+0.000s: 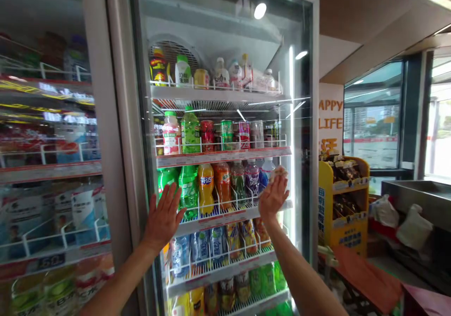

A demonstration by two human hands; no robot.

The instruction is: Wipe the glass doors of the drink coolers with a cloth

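Observation:
A glass fridge door (218, 20) stands closed in front of me, with shelves of drinks behind it. My left hand (164, 217) rests against the left part of the glass, palm forward, fingers outstretched and holding nothing. On the right side, my right hand (274, 197) presses a crumpled, light-coloured cloth (279, 173) to the glass. Its fingers lie over the cloth's lower part, and the rest shows above the fingertips. Behind the glass, near my left hand, is a green soda bottle (189, 189). An orange soda bottle (206, 188) stands to its right.
Left of the metal door frame (123, 119) is another glass-fronted fridge section (49, 165) with packed shelves. To the right stand a yellow display rack (347, 203), white plastic bags (414, 227) by a metal counter (419, 191), and a low reddish-brown surface (366, 271).

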